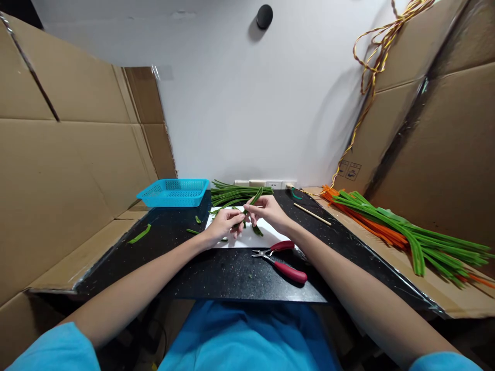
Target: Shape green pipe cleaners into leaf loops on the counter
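Observation:
Above the white sheet (273, 236), my left hand (225, 225) and my right hand (269, 211) meet with fingers pinched on a green pipe cleaner (257, 196). Its upper part slants up past my right fingers; the lower end is partly hidden by my fingertips. A short curved green piece (257, 231) lies on the sheet below my right hand, with other bits partly covered by my hands. Right behind the sheet lies a bundle of long green pipe cleaners (235, 194). Red-handled pliers (289, 271) rest with jaws parted at the sheet's front edge.
A blue plastic basket (174, 200) stands at the back left of the black table (232, 278). Loose green pieces (139, 234) lie at left. A thin wooden stick (312, 214) and orange pipe cleaners (386, 233) under green ones are at right. Cardboard walls flank both sides.

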Demonstrator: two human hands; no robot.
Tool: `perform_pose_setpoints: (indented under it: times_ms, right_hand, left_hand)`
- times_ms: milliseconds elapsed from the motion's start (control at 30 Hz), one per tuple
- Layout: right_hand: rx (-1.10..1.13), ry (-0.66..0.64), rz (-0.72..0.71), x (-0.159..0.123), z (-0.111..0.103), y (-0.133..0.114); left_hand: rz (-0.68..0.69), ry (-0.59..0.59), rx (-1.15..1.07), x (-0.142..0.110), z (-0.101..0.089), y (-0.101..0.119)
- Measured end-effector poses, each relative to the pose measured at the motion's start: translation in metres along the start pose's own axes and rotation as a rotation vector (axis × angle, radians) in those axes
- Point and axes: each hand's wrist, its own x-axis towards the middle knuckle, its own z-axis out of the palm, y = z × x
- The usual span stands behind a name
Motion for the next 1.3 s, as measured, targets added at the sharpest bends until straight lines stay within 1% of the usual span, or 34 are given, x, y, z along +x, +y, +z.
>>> perform_pose_setpoints:
  times_ms: [67,167,333,467,533,700,900,933,1000,1133,1233,1300]
  right_hand:
    - [-0.066,-0.017,-0.022,0.0,0.003,0.001]
    - [-0.133,-0.009,-0.044,0.0,0.004,0.003]
    - [-0.131,0.012,-0.052,-0.002,0.003,0.001]
    - [-0.101,-0.019,-0.028,-0.001,0.004,0.001]
    - [-0.096,-0.012,-0.031,0.0,0.002,0.002]
    - [-0.197,0.029,-0.076,0.0,-0.001,0.004]
    - [-0.25,-0.055,-0.077,-0.001,0.001,0.006]
    - [-0.237,-0.044,-0.081,-0.001,0.001,0.006]
    - [-0.184,0.018,-0.098,0.001,-0.002,0.005]
    - [-0.118,0.153,-0.117,0.003,-0.017,-0.001]
    - [-0.068,0.182,-0.094,0.003,-0.026,-0.006]
    - [-0.03,0.151,-0.074,0.002,-0.026,-0.007]
  left_hand:
    - [0.016,0.02,0.01,0.0,0.0,0.002]
    - [0.031,0.056,0.025,-0.001,0.0,0.005]
    - [0.031,0.059,0.041,-0.002,0.001,0.008]
    - [0.047,0.06,0.017,-0.001,0.001,0.007]
    - [0.042,0.072,0.007,-0.001,0.0,0.006]
    - [0.007,0.065,0.021,0.0,-0.001,0.003]
    - [0.0,0.039,0.031,-0.001,-0.002,0.003]
    - [0.0,0.034,0.03,-0.001,-0.002,0.005]
    - [0.004,0.022,0.038,-0.003,-0.001,0.008]
    - [0.044,0.021,0.052,-0.005,0.002,0.012]
    - [0.045,0.04,0.047,-0.004,0.003,0.009]
    - [0.038,0.055,0.034,-0.003,0.002,0.006]
